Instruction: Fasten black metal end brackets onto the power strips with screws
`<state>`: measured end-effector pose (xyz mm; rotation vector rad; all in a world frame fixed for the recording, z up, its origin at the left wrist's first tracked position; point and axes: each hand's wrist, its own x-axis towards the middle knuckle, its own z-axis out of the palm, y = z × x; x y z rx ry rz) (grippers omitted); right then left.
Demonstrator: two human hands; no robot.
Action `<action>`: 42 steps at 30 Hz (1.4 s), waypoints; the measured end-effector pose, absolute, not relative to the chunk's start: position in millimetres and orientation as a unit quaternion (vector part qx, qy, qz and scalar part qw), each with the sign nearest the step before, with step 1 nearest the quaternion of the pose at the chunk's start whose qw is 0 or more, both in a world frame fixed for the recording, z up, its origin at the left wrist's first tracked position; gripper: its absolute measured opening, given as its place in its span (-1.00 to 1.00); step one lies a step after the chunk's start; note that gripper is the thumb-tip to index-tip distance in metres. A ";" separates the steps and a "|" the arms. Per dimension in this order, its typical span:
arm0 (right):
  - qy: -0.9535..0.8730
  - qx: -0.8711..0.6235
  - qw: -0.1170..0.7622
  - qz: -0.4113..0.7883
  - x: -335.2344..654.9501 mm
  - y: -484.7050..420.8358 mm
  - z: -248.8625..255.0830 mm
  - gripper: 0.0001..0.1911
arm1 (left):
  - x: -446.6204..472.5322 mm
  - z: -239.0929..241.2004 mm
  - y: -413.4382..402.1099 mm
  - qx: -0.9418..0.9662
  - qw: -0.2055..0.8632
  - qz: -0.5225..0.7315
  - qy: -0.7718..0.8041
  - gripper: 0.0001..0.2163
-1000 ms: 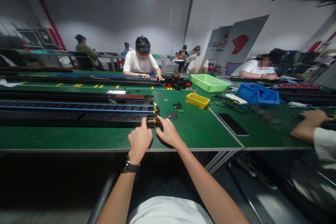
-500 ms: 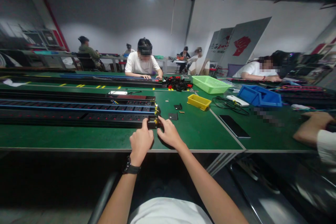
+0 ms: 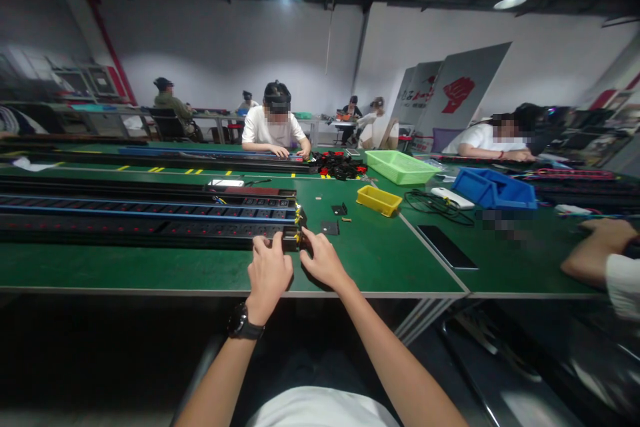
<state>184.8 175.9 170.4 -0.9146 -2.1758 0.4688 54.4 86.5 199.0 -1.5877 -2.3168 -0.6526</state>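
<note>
Long black power strips [image 3: 190, 229] with rows of sockets lie side by side across the green table, their right ends showing yellow bits. My left hand [image 3: 270, 273], a black watch on its wrist, rests its index and middle fingers on top of the nearest strip, close to the right end. My right hand [image 3: 323, 259] is at that same end, its index fingertip touching the end and its thumb held apart below. Whatever small part lies under that fingertip is hidden. Just beyond my right hand are a flat black plate [image 3: 330, 227] and a smaller black piece [image 3: 339, 209].
A yellow tray [image 3: 379, 201], a green basket [image 3: 400, 167] and blue bins [image 3: 494, 188] stand to the right. Near them lie a black cable [image 3: 437, 208] and a dark phone-like slab [image 3: 447, 247]. A co-worker [image 3: 277, 123] sits opposite; another person's arm [image 3: 597, 250] rests at right.
My left hand's middle finger has come forward beside the index finger onto the strip. My right hand stays at the strip's end. The view has tilted slightly up.
</note>
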 end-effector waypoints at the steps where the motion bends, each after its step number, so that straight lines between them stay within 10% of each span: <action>1: -0.844 -0.355 0.358 0.181 184.9 176.0 170.5 -0.33 | 53.8 199.4 86.4 -0.550 0.132 -0.224 -0.794 -0.56; 42: -0.846 -0.349 0.366 0.168 186.6 179.9 161.1 -0.33 | 39.6 201.9 81.5 -0.582 0.129 -0.143 -0.790 -0.50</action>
